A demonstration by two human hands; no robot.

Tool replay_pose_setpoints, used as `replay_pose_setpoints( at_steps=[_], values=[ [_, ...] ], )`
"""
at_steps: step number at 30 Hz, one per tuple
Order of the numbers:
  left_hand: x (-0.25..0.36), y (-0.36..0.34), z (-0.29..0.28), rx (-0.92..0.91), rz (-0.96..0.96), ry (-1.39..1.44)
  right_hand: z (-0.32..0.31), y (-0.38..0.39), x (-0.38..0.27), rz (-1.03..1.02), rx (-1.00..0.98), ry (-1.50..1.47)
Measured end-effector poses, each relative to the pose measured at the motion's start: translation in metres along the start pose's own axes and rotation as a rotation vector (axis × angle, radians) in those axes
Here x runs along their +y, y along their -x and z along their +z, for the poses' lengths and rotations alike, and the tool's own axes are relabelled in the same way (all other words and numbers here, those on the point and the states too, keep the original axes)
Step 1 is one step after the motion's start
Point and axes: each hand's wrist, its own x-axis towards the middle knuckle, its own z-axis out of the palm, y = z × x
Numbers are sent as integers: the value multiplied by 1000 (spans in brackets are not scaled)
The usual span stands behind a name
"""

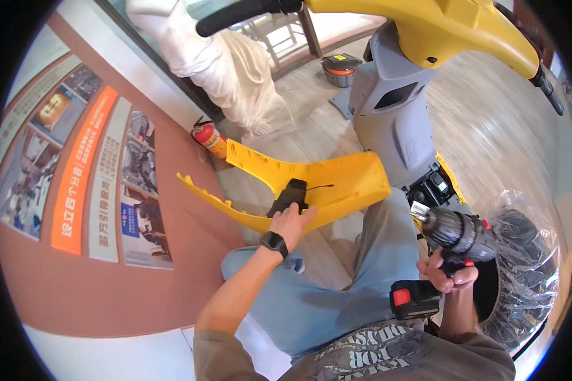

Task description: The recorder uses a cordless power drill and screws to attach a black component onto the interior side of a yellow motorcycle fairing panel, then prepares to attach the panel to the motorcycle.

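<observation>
My right hand (449, 273) is wrapped round the handle of a black cordless drill (462, 235); its battery hangs below and the chuck points left. My left hand (288, 227) grips the near edge of a curved yellow body panel (349, 184), its fingers over a black plastic part (291, 193) fixed inside. A short dark cable (321, 187) sticks out of that part. The panel lies hollow side up, partly over my knee. Just beyond stands a grey and yellow scooter (397, 127), with an uncovered compartment of black parts (435, 185) at its footboard.
A plastic-wrapped black seat (521, 267) is close by my right arm. The scooter's handlebar (476, 38) spans the far side. A red fire extinguisher (208, 138) stands by the left wall, near a draped white cloth (229, 70). A grey and orange box (340, 70) sits on the floor.
</observation>
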Motion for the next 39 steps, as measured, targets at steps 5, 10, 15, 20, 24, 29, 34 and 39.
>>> replay_pose_setpoints(
  at_steps=[5, 10, 15, 20, 24, 29, 34, 39],
  values=[
    [-69, -15, 77, -145, -9, 12, 1, -35, 21, 87, 156, 99],
    [-116, -23, 165, -215, -11, -64, -1, -82, 45, 225, 424, 293],
    [-151, -21, 255, -165, -23, -193, -40, -128, 65, 331, 574, 332],
    [-161, -34, 312, -202, -125, -42, -79, -154, 74, 354, 581, 356],
    [-153, -34, 332, -123, -177, -12, -96, -154, 66, 365, 473, 234],
    [-146, -43, 315, -234, -444, 28, -120, -150, 72, 336, 345, -46],
    [-140, -35, 240, -478, -470, 150, -129, -145, 74, 328, 236, -137],
    [-117, -18, 116, 40, -495, 1021, -124, -141, 75, 397, 194, -131]
  ],
)
